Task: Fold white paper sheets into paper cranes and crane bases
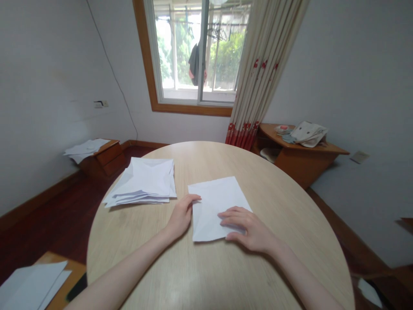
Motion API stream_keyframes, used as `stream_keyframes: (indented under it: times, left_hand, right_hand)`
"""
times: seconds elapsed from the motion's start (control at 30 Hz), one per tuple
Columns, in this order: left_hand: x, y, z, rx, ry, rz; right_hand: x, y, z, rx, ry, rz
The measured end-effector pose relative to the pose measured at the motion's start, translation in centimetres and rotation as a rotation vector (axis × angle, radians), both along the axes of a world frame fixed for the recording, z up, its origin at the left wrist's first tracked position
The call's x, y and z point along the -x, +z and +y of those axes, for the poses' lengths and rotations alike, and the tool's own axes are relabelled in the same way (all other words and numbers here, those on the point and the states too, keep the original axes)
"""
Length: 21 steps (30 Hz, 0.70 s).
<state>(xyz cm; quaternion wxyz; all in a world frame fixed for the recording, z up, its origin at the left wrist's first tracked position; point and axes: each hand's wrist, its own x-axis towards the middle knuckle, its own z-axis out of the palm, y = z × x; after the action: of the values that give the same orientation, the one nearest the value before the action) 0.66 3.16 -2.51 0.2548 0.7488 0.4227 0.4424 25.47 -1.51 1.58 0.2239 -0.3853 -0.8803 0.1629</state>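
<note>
A white piece of paper [213, 202], creased and possibly folded, lies on the round light-wood table [167, 267] in front of me. At its left edge is my left hand [182, 215], closed against the edge with one finger reaching over the top; its other fingers are partly hidden. My right hand [250, 230] rests on the lower right part of the paper, open, its fingers stretched out and slightly apart. To the left of the paper sits an uneven stack of similar white papers [148, 176], several layers thick.
More white sheets [35, 284] lie on a wooden surface at lower left, and others [87, 147] on a small drawer cabinet [111, 159]. A corner desk [303, 165] at right carries a white bag [309, 132]. Behind the table are a window and a long curtain [258, 86].
</note>
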Motion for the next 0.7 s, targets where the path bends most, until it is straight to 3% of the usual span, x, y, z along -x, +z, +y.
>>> stream_keyframes:
  times: [0.27, 0.53, 0.7]
  left_hand:
    - [-0.3, 0.6, -0.8, 0.113, -0.028, 0.138]
    - [-0.7, 0.6, -1.5, -0.032, -0.116, 0.606]
    - [-0.6, 0.1, -1.1, -0.039, -0.128, 0.713]
  right_hand:
    - [0.3, -0.5, 0.3, 0.211, -0.022, -0.16]
    - [0.5, -0.7, 0.4, 0.322, -0.007, -0.197]
    - [0.8, -1.1, 0.3, 0.334, 0.006, -0.261]
